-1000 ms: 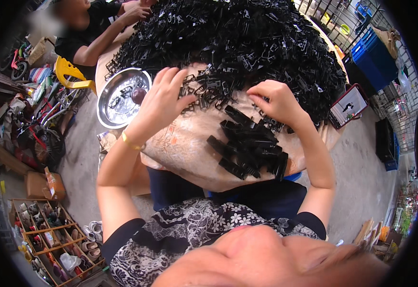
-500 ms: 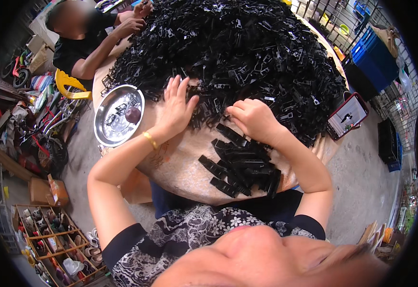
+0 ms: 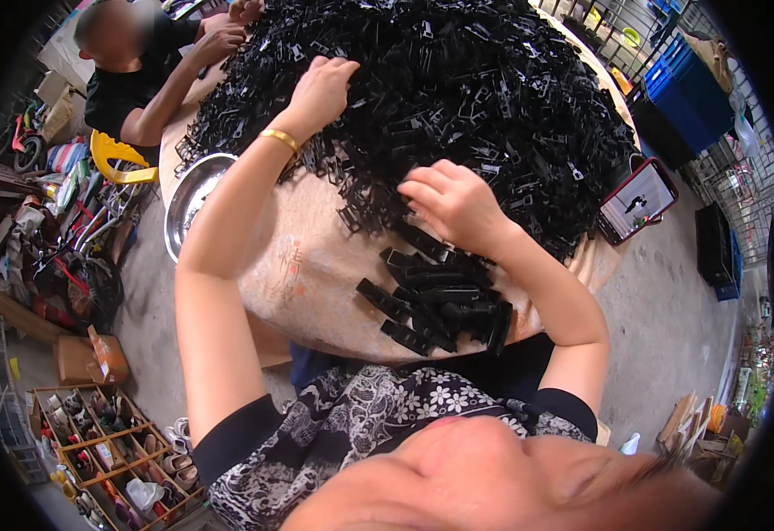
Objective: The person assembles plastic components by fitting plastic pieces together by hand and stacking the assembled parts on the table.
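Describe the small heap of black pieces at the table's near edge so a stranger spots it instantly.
Find the big table bearing a huge mound of loose black parts. At the table's near edge, below the right hand in the picture, lies the small heap. Its pieces are long, thick bars, unlike the mound's small, thin parts.

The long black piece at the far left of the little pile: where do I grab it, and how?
I'd pinch the left end of that long black piece, coming from the left. That end pokes out of the pile over the table, while its right end meets other pieces. It's narrow, so pinching across it should work.
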A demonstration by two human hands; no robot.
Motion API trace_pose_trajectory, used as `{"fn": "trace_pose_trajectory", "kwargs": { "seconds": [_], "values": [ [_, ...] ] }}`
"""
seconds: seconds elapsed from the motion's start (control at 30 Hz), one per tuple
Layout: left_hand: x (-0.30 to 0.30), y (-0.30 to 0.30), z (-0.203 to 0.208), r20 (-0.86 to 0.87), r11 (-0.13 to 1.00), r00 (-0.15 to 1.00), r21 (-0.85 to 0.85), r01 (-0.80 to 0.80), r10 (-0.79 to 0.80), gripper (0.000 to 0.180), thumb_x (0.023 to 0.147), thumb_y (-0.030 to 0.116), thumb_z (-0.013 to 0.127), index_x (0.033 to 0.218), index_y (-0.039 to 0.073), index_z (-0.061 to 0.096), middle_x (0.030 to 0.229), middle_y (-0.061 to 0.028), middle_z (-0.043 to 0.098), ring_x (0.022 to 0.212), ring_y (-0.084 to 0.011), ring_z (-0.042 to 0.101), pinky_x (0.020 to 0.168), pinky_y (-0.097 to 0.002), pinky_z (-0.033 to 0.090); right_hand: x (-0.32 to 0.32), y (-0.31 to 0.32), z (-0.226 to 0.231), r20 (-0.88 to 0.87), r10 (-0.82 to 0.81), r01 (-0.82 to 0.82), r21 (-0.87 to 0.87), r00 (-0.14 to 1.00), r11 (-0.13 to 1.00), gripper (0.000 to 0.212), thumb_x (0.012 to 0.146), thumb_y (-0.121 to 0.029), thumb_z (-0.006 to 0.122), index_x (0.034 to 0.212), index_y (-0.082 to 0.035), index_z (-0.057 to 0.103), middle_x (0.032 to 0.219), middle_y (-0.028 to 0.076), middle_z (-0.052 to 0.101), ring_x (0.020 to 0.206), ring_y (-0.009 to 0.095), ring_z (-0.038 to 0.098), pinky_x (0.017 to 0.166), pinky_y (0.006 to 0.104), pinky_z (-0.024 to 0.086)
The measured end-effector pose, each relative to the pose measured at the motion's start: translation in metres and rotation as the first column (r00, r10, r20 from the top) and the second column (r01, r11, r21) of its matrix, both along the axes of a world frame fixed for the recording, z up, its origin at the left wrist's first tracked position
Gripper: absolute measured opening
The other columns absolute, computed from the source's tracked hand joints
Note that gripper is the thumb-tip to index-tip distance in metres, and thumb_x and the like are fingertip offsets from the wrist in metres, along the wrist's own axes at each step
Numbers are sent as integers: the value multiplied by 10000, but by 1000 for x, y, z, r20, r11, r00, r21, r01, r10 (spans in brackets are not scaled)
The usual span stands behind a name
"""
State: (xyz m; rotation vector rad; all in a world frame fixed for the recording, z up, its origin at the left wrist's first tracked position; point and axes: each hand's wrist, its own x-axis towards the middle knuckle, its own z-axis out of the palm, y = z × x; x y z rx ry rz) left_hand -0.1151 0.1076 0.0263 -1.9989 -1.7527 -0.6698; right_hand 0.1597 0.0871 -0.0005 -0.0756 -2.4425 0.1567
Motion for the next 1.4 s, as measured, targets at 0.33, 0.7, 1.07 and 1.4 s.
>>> {"fn": "trace_pose_trajectory", "kwargs": {
  "seconds": [0.33, 0.7, 1.07, 1.4],
  "values": [
    [14, -13, 0, 251, 963, 931, -28, -267, 265, 264, 840, 186, 564, 1020, -6, 577, 934, -233, 620, 912, -389, 595, 794, -437, 479, -3, -3, -6, 166, -25, 35, -57, 986, 998, 316, 677, -122, 701, 982, -82, 625, 948, 32, 609, 848, 227, 543, 745, 340, 472],
    [42, -96, -7, 345, 894, 937, -437, 103, 61, 257, 764, 96, 631, 1001, -1, 609, 867, -221, 628, 873, -371, 604, 753, -418, 482, 0, 0, -8, 107, -18, 28, -98, 994, 995, 298, 703, -116, 696, 989, -70, 627, 943, 38, 626, 829, 238, 562, 751, 342, 476],
    [107, -87, 3, 915, 809, 389, -306, 502, 106, 232, 840, 188, 657, 954, -14, 659, 786, -11, 652, 723, -44, 521, 640, -231, 445, 8, -2, 10, -221, -131, -27, -593, 967, 805, 456, 761, -118, 719, 1183, -48, 561, 1012, 115, 619, 748, 184, 625, 640, 257, 514],
    [106, -91, -8, 909, 688, -228, -84, 721, 350, 299, 868, 142, 521, 1150, 44, 539, 711, 28, 482, 571, -48, 415, 503, -210, 355, 14, 3, 0, -226, -197, -115, -882, 954, 457, 288, 811, -5, 648, 1096, -14, 612, 889, 25, 627, 735, 55, 575, 670, 211, 494]
  ]
}}
